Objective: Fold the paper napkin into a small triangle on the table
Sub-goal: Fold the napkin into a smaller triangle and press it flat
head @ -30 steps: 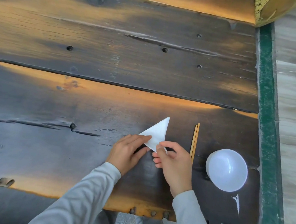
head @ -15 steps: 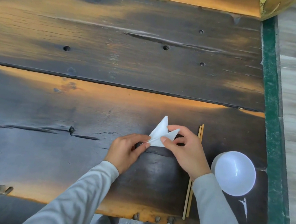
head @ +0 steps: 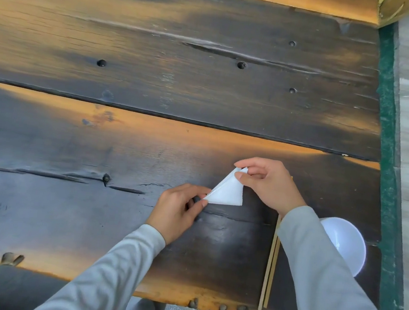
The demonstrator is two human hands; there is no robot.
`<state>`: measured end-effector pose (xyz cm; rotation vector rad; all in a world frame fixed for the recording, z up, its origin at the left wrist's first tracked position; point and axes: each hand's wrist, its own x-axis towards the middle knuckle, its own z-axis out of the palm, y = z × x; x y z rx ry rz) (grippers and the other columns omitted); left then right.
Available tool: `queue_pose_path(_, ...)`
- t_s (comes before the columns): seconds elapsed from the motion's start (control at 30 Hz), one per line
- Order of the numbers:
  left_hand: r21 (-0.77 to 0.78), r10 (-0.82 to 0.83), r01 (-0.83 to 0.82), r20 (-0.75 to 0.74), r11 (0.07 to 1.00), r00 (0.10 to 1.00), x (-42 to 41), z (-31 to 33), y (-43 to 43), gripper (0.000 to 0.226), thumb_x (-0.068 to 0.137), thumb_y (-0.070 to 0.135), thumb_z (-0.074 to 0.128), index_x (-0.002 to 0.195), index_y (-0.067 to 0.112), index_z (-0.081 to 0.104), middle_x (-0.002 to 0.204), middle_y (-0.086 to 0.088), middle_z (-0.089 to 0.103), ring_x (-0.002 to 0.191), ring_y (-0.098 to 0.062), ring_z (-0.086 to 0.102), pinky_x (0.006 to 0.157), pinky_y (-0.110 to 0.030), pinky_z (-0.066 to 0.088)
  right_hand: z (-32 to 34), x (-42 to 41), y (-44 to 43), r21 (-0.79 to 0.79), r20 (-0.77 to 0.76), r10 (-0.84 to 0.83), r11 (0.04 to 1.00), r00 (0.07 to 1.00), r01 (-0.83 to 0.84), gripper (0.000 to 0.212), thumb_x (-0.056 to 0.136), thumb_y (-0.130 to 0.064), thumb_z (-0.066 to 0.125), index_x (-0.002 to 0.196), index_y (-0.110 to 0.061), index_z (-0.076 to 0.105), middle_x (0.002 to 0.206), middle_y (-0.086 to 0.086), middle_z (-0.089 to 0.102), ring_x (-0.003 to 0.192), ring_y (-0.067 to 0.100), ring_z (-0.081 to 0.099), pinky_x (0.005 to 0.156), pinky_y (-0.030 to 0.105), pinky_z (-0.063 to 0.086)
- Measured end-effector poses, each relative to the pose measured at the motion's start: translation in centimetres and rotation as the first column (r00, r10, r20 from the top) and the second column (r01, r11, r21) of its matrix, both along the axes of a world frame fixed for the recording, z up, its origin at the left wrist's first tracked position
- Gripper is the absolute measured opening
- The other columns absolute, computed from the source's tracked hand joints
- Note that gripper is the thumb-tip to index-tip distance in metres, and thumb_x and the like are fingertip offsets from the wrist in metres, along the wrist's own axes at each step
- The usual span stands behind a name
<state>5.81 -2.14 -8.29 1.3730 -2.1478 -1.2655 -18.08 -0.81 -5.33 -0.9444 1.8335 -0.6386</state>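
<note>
A white paper napkin (head: pixel 228 191), folded into a small triangle, lies on the dark wooden table (head: pixel 155 80) near the front right. My right hand (head: pixel 268 183) pinches the triangle's upper tip between thumb and fingers. My left hand (head: pixel 180 208) pinches the lower left corner against the wood. The bottom edge of the napkin runs flat along the table, and layered edges show along its left slanted side.
A pair of wooden chopsticks (head: pixel 270 268) lies lengthwise under my right forearm. A white bowl (head: pixel 347 241) stands to their right, partly hidden by my sleeve. A green strip (head: pixel 387 137) borders the table's right edge. Nail heads dot the planks.
My right hand has carried the napkin's near corner up over the sheet to its top tip, making the triangle smaller. My left hand stayed at the left corner. The camera view shifted slightly.
</note>
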Motion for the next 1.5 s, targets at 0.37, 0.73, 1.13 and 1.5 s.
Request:
queue_pose_path(0.37,0.074,0.017,-0.021,0.053,0.997,0.998,-0.4,1.1,-0.7,0.015,0.089,0.016,0.071,0.096,0.028,0.075,0.082,0.013,0.071,0.07,-0.01,0.065,0.074,-0.02,0.051,-1.1,-0.4,-1.2,0.013,-0.078,0.0,1.0,0.997,0.001,0.008,0.082,-0.029,0.084,0.086,-0.032,0.078,0.073,-0.021,0.074,0.074,-0.007,0.067,0.063,-0.005,0.038)
queue_pose_path(0.73,0.036,0.069,-0.073,0.095,0.997,0.993,-0.8,1.7,-0.4,0.012,0.084,0.012,0.076,0.09,0.022,0.077,0.081,0.008,0.069,0.065,-0.011,0.064,0.074,-0.029,0.054,-1.5,-0.7,-1.2,0.012,-0.044,-0.04,0.999,0.998,0.041,0.011,0.079,-0.03,0.086,0.087,-0.032,0.078,0.076,-0.021,0.076,0.074,-0.003,0.069,0.072,0.016,0.047)
queue_pose_path(1.13,0.029,0.084,-0.089,0.132,0.996,0.988,-1.1,2.0,-0.3,0.01,0.083,0.012,0.077,0.09,0.019,0.077,0.079,0.009,0.068,0.063,-0.011,0.064,0.072,-0.015,0.049,-1.8,-0.6,-1.3,-0.001,-0.056,-0.04,0.999,0.998,0.04,0.011,0.079,-0.032,0.085,0.086,-0.032,0.076,0.075,-0.023,0.075,0.07,-0.003,0.068,0.069,0.018,0.048)
queue_pose_path(1.5,0.131,0.126,-0.144,0.14,0.981,0.982,-1.0,2.0,-0.6,0.019,0.077,0.009,0.084,0.092,0.018,0.077,0.08,0.008,0.068,0.063,-0.011,0.063,0.067,-0.003,0.043,-1.9,-0.7,-1.3,-0.001,-0.057,-0.037,0.999,0.998,0.037,0.012,0.078,-0.032,0.086,0.085,-0.031,0.076,0.074,-0.021,0.075,0.071,-0.002,0.069,0.07,0.018,0.049)
